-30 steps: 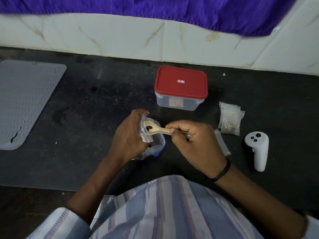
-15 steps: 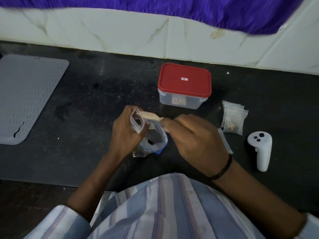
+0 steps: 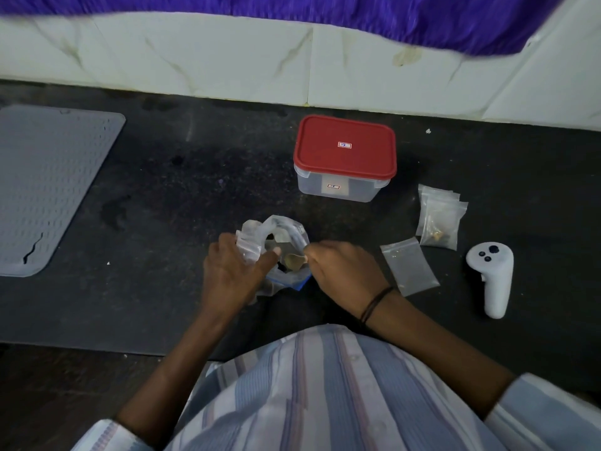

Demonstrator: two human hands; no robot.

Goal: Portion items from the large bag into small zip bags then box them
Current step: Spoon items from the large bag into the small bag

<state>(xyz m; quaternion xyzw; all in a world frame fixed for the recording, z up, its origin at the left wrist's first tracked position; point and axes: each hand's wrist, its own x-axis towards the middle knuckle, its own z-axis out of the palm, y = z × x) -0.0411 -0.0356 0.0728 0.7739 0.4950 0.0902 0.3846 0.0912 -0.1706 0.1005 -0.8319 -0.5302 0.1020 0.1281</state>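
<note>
left hand fingers curled, gripping; right hand fisted, pinching; forearms angled inward.

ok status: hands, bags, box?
Left hand holds small zip bag. Right hand dips spoon into large bag. Box lidded.

A home kitchen: dark stone counter, marble-tiled backsplash, grey draining mat.
</note>
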